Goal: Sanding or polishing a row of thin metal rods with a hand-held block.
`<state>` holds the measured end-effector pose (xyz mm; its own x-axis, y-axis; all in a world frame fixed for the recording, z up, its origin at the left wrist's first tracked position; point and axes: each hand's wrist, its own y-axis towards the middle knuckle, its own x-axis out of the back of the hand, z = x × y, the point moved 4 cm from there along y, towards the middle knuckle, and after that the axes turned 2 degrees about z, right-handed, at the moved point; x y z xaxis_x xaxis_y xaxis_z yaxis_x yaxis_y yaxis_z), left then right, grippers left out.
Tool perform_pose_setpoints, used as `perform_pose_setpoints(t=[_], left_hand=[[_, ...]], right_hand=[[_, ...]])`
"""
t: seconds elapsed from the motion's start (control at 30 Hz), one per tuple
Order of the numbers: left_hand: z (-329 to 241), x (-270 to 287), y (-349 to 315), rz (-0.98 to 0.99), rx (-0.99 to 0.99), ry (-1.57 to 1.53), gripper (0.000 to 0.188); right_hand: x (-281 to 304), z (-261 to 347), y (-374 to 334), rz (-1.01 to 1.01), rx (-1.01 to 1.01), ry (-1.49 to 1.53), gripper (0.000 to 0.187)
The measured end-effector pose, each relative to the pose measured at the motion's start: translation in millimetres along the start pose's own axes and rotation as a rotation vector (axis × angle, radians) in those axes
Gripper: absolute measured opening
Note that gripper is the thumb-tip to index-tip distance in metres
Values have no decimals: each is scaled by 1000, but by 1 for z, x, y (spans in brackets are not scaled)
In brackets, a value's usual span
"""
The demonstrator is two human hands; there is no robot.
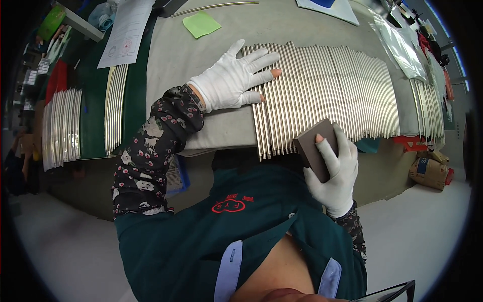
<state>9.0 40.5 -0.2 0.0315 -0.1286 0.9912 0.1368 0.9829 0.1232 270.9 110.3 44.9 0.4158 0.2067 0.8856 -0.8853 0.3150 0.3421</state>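
Observation:
A wide row of thin shiny metal rods (342, 90) lies side by side on the grey-covered table, their near ends at its front edge. My left hand (234, 78), in a white glove with some bare fingertips, rests with spread fingers on the leftmost rods. In my right hand (337, 168), gloved the same way, is a flat dark grey-brown rectangular block (314, 151). Its upper end is against the near ends of the rods, around the middle of the row. The palm side of the right hand is partly hidden.
More rods (115, 108) lie on the green surface to the left, next to a wrapped bundle (63, 126). A paper sheet (126, 35) is above them. A green note (201, 24) and a single rod (216, 7) lie at the back. Plastic bags (402, 50) and further rods (427, 108) are at right.

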Motion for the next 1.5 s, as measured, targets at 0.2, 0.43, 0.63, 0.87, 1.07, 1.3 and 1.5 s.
perform_pose_setpoints(t=[0.2, 0.43, 0.63, 0.87, 1.07, 1.3, 1.5], left_hand=[[-58, 38, -7, -60, -17, -253, 105], [-112, 15, -29, 19, 58, -447, 111], [-118, 20, -23, -75, 69, -410, 105], [-166, 12, 21, 104, -216, -419, 67], [-166, 17, 24, 186, -207, -362, 70], [-19, 31, 64, -126, 70, -252, 71], [46, -25, 69, -26, 221, -177, 54]], right_hand=[[8, -16, -13, -42, -50, -47, 72], [35, -51, -15, -215, -156, -113, 66], [47, -75, -17, -306, -186, -162, 63], [51, -87, -18, -343, -178, -122, 63], [51, -106, -28, -331, -231, -101, 64], [45, -113, -36, -321, -274, -83, 64], [46, -114, -35, -304, -255, -51, 64]])
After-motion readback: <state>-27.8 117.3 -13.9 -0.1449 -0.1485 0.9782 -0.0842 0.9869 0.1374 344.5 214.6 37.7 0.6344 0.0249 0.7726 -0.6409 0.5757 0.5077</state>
